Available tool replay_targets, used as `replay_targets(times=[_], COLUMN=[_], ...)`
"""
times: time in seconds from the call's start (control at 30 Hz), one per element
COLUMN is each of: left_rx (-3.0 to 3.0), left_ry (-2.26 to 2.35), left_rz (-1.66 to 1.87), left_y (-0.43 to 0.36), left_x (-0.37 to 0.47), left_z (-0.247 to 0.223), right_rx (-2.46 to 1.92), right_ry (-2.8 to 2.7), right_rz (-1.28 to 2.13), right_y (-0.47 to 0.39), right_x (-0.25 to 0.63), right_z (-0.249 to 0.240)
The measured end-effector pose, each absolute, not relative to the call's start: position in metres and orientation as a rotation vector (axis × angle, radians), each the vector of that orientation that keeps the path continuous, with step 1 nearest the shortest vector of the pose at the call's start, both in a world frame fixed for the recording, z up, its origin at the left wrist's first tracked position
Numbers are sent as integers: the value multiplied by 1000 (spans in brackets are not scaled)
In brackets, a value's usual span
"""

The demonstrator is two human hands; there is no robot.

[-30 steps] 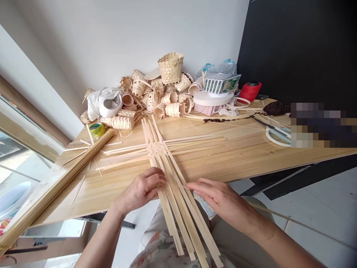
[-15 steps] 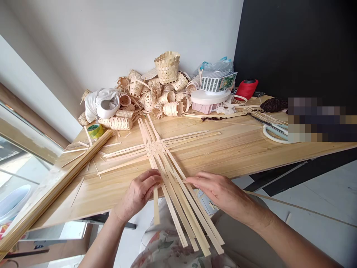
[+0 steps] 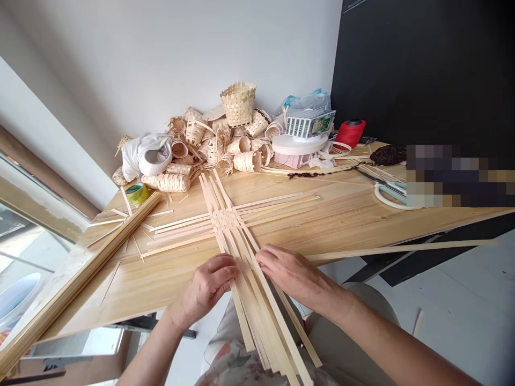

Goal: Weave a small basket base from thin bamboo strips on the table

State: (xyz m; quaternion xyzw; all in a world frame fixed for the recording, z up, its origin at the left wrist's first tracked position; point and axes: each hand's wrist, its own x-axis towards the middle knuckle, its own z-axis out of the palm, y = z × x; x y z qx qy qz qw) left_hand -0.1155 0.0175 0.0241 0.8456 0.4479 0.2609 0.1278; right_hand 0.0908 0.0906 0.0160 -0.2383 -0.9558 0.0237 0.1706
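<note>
A woven crossing of thin pale bamboo strips (image 3: 226, 219) lies near the table's front edge. Its long strips run toward me and hang over the edge above my lap. My left hand (image 3: 215, 279) is closed at the left side of these strips, thumb and fingers pinching a strip there. At their right side, my right hand (image 3: 287, 271) pinches too, its fingertips on the strips. A loose crosswise bamboo strip (image 3: 402, 250) stretches out to the right from behind my right hand. Exactly which strips sit between the fingers is partly hidden.
Small woven baskets (image 3: 238, 104) are piled against the wall. A bundle of long strips (image 3: 88, 262) lies along the left, near a tape roll (image 3: 137, 194). Scissors (image 3: 396, 195), a red thread spool (image 3: 350, 133) and a white round stand (image 3: 300, 143) are at the right.
My right hand has moved left and slightly up, closing on the strips. The crosswise strip's right tail has swung up. The long strips' near ends have spread and shifted.
</note>
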Motion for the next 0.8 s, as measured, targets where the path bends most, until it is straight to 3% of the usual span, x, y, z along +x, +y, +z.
replay_targets(times=[0.1,0.2,0.3,0.37,0.57,0.8], left_rx=[2477,2502,2532,2598,2606,2535], left_ry=[1225,1253,1484,1567,1706,1723], left_rz=[559,384,498,508,102,51], left_y=[15,23,49,72,108,107], left_x=[-126,-145,-166,-179,-194,-193], left_z=[37,49,46,38,18,15], right_rx=[-661,-667,-650,-618,-643,-720], right_ry=[-2712,-2684,-2677,-2690,-2702,-2574], right_rz=[55,255,388,353,131,358], right_y=[92,92,92,92,101,130], right_x=[88,92,94,93,97,162], right_z=[14,15,19,20,10,5])
